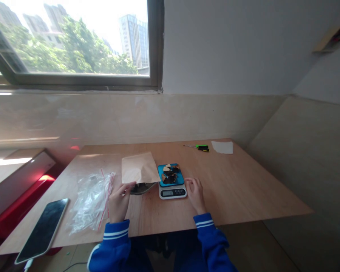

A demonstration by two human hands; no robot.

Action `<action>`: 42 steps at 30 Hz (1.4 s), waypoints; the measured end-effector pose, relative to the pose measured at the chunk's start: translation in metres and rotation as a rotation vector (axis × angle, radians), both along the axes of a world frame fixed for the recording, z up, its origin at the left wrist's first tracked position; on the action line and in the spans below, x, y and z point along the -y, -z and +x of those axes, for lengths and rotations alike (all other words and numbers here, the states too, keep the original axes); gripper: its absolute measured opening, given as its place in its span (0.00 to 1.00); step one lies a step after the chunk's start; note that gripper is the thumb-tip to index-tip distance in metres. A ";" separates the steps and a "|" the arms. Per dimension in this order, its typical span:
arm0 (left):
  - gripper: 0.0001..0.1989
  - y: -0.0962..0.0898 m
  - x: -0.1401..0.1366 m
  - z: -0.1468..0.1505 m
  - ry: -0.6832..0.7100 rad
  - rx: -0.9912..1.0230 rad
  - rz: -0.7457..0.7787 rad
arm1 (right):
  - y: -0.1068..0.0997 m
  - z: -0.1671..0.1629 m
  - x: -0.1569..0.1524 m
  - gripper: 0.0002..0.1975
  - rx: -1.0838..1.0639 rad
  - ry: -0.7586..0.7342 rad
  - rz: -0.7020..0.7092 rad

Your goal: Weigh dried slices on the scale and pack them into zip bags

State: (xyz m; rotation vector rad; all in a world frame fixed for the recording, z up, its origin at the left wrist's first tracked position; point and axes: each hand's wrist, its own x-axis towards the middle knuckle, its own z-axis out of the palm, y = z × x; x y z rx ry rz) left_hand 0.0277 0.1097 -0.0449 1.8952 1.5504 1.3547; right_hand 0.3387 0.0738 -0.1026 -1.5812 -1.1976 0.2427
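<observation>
we are pinching the paper bag (pixel 139 168) with our left hand (pixel 119 202); our right hand (pixel 195 193), empty and loosely open, is resting beside the scale (pixel 172 192), already loaded with pieces (pixel 170 174).

Matt wooden table (pixel 229 189); seemingly paper bag (pixel 138 168).

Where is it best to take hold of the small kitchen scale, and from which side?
Probably grip the scale by its two short white side edges, coming from above. Loose pieces lie on its blue platform, so keep it level; the right hand is already beside it.
</observation>
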 end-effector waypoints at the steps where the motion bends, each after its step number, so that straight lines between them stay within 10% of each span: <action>1: 0.12 -0.001 0.000 0.000 0.000 -0.001 0.001 | -0.009 -0.008 -0.003 0.12 0.039 -0.027 0.009; 6: 0.12 -0.003 0.001 0.001 -0.015 -0.004 0.000 | -0.037 -0.056 -0.024 0.09 0.417 -0.054 -0.036; 13: 0.11 0.001 0.003 -0.002 -0.016 -0.010 -0.014 | -0.023 -0.085 -0.041 0.10 0.648 0.026 -0.105; 33: 0.12 0.000 0.004 -0.001 -0.026 -0.008 -0.006 | -0.023 -0.082 -0.033 0.07 0.508 -0.112 -0.046; 42: 0.11 -0.001 0.004 -0.003 -0.021 -0.014 -0.006 | -0.040 -0.059 -0.033 0.12 0.158 0.166 0.102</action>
